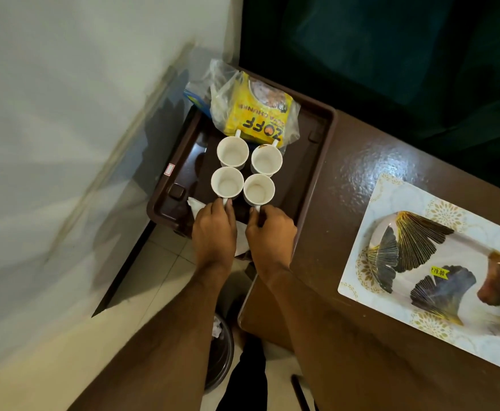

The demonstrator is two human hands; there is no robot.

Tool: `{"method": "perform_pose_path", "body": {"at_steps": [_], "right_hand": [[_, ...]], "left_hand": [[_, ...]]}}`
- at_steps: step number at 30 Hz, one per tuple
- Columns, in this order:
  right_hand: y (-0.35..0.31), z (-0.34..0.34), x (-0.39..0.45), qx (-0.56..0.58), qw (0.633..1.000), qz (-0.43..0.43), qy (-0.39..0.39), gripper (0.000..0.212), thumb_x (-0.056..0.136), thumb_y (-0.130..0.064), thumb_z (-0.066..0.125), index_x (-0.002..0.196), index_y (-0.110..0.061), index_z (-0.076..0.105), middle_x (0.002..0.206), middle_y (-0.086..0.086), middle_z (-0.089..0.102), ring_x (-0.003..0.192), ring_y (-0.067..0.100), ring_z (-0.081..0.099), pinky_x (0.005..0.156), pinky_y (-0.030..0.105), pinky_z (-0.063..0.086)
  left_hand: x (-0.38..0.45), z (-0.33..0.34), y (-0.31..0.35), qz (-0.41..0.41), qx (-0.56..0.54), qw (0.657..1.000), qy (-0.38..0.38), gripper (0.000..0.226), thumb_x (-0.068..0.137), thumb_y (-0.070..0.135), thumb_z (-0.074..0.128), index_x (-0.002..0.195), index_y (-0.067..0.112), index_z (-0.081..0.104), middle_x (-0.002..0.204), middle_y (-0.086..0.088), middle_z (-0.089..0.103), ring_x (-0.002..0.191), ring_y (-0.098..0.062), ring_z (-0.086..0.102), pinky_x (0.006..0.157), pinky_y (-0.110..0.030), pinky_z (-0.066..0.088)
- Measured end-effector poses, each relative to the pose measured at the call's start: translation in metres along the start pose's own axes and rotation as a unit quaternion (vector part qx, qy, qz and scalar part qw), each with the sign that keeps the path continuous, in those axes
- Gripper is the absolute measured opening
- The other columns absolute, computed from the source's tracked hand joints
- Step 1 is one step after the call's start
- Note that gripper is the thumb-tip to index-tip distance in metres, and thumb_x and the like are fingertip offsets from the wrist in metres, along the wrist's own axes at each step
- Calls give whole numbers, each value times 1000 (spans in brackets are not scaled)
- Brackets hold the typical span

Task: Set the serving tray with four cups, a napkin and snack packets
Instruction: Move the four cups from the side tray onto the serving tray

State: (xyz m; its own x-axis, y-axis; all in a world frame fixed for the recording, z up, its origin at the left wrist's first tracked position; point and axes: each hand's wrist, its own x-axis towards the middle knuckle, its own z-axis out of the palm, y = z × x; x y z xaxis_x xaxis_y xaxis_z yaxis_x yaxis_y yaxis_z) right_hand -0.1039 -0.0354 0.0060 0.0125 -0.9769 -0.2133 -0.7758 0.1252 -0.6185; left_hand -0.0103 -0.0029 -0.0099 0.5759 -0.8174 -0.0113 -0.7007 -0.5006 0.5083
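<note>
A dark brown serving tray (317,149) lies at the left end of the table, against the wall. Four white cups stand in a tight square on it: far left cup (232,151), far right cup (266,160), near left cup (227,183), near right cup (259,189). My left hand (214,229) pinches the handle of the near left cup. My right hand (271,229) pinches the handle of the near right cup. A white napkin (197,207) lies under my hands, mostly hidden. A yellow snack packet (257,114) in clear plastic rests at the tray's far end.
A blue packet (195,100) peeks out behind the plastic. The brown table (346,203) carries a white patterned plate pack (438,271) with a yellow price sticker at the right. A white wall runs along the left. A dark bin (220,351) stands on the tiled floor below.
</note>
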Motion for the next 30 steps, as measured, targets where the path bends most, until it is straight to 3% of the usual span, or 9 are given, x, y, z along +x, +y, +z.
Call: {"method": "perform_pose_path", "body": {"at_steps": [8,10,12,16,19,25,30], "right_hand": [[4,-6,-3,36,999,-5,18,18,96,-20,65,84,-10,73,74,1,68,56,5,49,55,7,32],[8,-7,-4,54,998,-9,21,18,97,-21,64,85,-11,73,75,1,68,60,10,55,58,21,48],[9,-10,-5,66,997,-10,31,18,97,-22,64,86,-12,73,75,0,68,63,12,58,63,33,55],[7,-32,-7,92,994,-23,58,14,95,-17,66,85,-11,74,75,1,68,61,10,56,61,22,48],[8,-53,-6,108,990,-36,81,11,94,-15,68,88,-10,75,77,1,70,63,7,56,63,14,44],[39,-105,3,103,984,-44,135,11,94,-16,67,90,-9,75,77,4,70,62,12,56,58,26,48],[90,-151,3,74,983,-17,166,13,95,-19,68,91,-9,76,82,7,73,65,9,53,64,20,39]], "left_hand": [[-9,0,7,-10,-40,999,12,32,105,27,48,100,3,69,89,-13,75,82,-25,72,71,-35,59],[-13,-3,12,-5,-42,999,23,36,104,28,46,98,2,69,87,-13,74,79,-25,72,69,-33,57],[-16,-6,17,-3,-48,998,32,35,104,28,46,97,2,69,86,-13,74,78,-24,71,69,-31,55],[-22,-12,38,11,-48,998,49,28,104,24,52,96,3,69,85,-11,73,79,-23,69,70,-26,48],[-24,-16,56,26,-62,997,43,24,105,23,55,98,5,68,87,-10,72,80,-22,69,70,-30,56],[-39,-2,112,62,-67,994,56,21,103,19,58,95,3,69,83,-13,71,74,-25,67,63,-30,48],[-74,27,164,95,-80,992,33,19,102,17,60,95,2,69,83,-14,71,74,-27,67,65,-26,42]]}}
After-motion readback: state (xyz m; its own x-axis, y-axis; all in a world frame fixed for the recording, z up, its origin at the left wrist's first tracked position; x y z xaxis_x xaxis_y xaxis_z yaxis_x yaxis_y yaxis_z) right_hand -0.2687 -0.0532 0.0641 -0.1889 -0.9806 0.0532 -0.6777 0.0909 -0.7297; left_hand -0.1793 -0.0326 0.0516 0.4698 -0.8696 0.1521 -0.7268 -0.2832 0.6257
